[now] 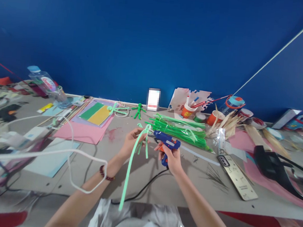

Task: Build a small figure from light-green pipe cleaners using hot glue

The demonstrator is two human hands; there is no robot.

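Note:
My right hand (171,154) is wrapped round the handle of a blue glue gun (168,140), a finger at its orange trigger. The gun's nozzle points left and meets, or nearly meets, a light green pipe cleaner figure (147,130). My left hand (133,140) pinches that figure near its top, and one long strand hangs down toward my lap. Behind stand a dark green pipe cleaner figure (139,111) and, farther left, a pale green one (114,108). A bundle of green pipe cleaners (183,133) lies just beyond the gun.
A black cord (147,184) runs from the gun over the table's front edge. A white cable (84,152) loops across the left side. Coloured sheets (78,132), a bottle (48,83), a pen cup (187,111) and a phone (238,179) lie around.

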